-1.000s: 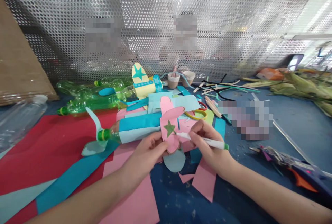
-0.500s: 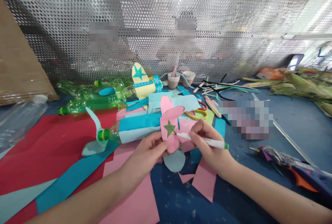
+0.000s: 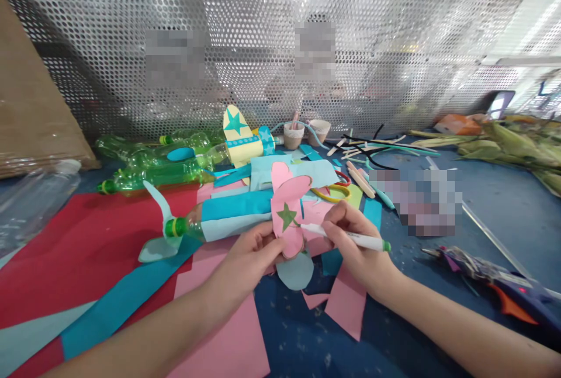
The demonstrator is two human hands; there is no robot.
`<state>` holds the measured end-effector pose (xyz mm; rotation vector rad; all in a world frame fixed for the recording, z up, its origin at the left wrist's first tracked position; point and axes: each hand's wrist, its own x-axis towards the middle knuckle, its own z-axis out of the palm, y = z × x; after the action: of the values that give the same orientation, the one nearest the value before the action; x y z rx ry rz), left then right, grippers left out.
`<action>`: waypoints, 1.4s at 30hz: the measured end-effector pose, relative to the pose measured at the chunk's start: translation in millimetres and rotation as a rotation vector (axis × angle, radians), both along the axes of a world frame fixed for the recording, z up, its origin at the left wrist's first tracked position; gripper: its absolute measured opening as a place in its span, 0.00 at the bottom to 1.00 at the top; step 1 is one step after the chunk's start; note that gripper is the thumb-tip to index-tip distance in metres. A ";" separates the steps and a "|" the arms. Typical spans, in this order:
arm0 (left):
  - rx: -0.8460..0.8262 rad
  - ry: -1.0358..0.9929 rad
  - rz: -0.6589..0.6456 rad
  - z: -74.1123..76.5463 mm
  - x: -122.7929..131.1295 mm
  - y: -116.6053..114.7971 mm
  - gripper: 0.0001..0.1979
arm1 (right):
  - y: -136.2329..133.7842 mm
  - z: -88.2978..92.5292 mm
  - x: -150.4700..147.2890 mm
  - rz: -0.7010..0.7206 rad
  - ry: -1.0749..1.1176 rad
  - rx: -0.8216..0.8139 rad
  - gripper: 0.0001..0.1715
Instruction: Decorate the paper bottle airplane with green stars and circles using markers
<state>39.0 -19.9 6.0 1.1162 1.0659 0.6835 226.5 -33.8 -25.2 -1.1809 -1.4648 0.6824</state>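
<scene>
A plastic bottle wrapped in blue paper (image 3: 236, 208) lies on its side, its green cap to the left with pale blue propeller blades. At its right end are pink paper pieces (image 3: 287, 240), one bearing a green star (image 3: 287, 217). My left hand (image 3: 260, 249) pinches the lower edge of the pink piece, thumb in front; its other fingers are partly hidden behind. In my right hand (image 3: 357, 243) is a white marker with a green end (image 3: 368, 241), held like a pen. Its tip points left, close beside the star; whether it touches the paper I cannot tell.
Green bottles (image 3: 162, 176) and a yellow paper-covered bottle (image 3: 245, 147) lie behind. Pink paper (image 3: 223, 331) and red paper (image 3: 109, 238) spread at left. Scissors (image 3: 333, 193) sit among scraps. A glue gun (image 3: 486, 278) lies at right, near corn husks (image 3: 504, 144).
My right hand and the marker have shifted slightly to the right, the tip drawing a little away from the star. My left hand keeps its hold with almost no movement.
</scene>
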 end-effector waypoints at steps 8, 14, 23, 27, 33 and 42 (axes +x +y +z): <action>0.001 0.005 -0.027 -2.2 -0.1 0.3 0.16 | -0.8 -1.3 0.2 0.022 0.010 -0.035 0.12; 0.010 0.009 -0.017 -5.3 -1.1 1.9 0.16 | -0.6 0.7 0.0 0.015 -0.002 -0.028 0.13; 0.019 -0.012 -0.035 -3.6 -0.2 1.0 0.14 | -0.5 1.0 0.1 -0.002 0.011 -0.003 0.14; -0.001 -0.006 -0.019 -3.4 -1.1 -0.2 0.16 | -0.3 2.3 -2.5 0.052 0.039 -0.014 0.13; -0.009 0.008 -0.026 -3.6 -0.6 1.7 0.17 | 0.1 4.1 -6.0 0.103 0.100 -0.046 0.13; 0.028 0.009 -0.060 -10.9 -2.7 5.2 0.18 | 0.0 4.4 -5.5 0.098 0.096 -0.029 0.12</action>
<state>36.3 -14.7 -4.9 1.1717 1.0289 0.6485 221.1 -33.8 -20.8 -1.0891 -1.4436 0.8187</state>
